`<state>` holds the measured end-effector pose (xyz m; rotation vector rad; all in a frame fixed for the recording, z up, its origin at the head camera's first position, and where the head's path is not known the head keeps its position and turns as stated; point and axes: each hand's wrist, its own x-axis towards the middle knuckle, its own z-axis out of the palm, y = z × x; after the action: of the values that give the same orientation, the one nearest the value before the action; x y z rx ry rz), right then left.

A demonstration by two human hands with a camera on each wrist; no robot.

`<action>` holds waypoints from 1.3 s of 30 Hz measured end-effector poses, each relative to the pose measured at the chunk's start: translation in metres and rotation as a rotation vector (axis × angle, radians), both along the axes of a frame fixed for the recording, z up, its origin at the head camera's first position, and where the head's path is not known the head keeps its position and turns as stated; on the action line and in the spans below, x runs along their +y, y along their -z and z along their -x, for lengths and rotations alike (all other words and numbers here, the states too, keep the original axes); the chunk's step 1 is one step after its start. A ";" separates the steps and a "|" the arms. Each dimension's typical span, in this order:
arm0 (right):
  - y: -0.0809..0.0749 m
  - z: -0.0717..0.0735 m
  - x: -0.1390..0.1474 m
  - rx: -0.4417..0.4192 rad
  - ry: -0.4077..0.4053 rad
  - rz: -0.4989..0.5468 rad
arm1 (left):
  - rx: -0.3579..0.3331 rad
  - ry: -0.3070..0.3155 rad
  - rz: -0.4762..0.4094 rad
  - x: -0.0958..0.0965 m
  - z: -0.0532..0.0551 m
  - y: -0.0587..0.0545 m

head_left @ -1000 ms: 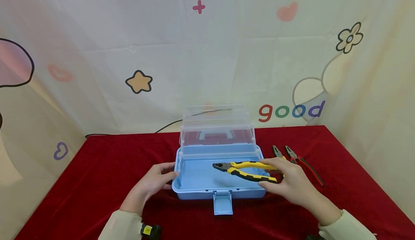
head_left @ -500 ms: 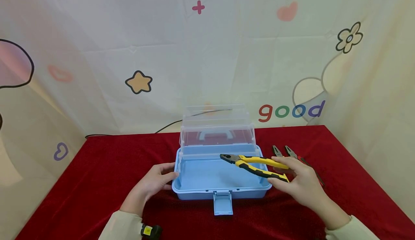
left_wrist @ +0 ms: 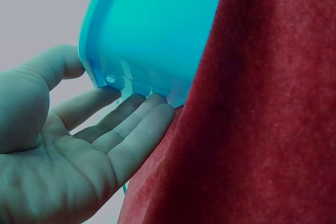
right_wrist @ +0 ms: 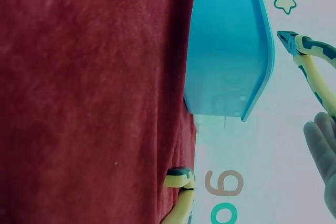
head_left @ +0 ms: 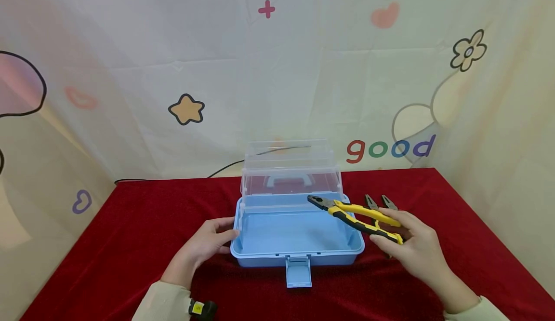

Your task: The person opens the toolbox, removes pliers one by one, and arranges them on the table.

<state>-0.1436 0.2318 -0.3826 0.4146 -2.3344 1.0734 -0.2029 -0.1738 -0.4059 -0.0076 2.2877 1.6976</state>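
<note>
A pale blue toolbox (head_left: 260, 261) stands on the red cloth with its clear lid raised behind and front latch hanging down. At its left end my left hand (head_left: 208, 241) holds on, thumb at the rim and fingers against the outer side wall (left_wrist: 142, 80). My right hand (head_left: 418, 248) grips yellow-and-black combination pliers (head_left: 333, 207) by the handles, raised over the toolbox's right end. Their grey nose points up and left. In the right wrist view the pliers (right_wrist: 300, 45) show apart from the box, with only some fingers (right_wrist: 317, 142) in sight.
Two more pliers lie right of the toolbox, a left pair (head_left: 371, 202) and a right pair (head_left: 389, 202), mostly hidden by my right hand. A yellow-and-black handle (right_wrist: 180, 177) rests on the cloth in the right wrist view. A patterned curtain (head_left: 277, 70) hangs behind.
My right hand has moved right and slightly away with the pliers, from over the middle of the toolbox to its right end. The left hand and toolbox have stayed put.
</note>
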 end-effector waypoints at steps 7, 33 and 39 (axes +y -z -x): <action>0.003 -0.002 0.006 -0.001 0.032 0.031 | 0.005 0.006 0.004 0.000 0.001 0.001; 0.007 -0.008 0.028 -0.050 0.189 0.025 | 0.007 -0.004 0.008 0.000 0.000 0.002; 0.007 -0.009 0.033 -0.020 0.203 0.058 | 0.005 -0.002 0.007 0.000 0.001 0.003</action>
<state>-0.1345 0.2646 -0.3895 0.1413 -2.2989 1.0477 -0.2036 -0.1740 -0.4086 -0.0071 2.2980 1.6928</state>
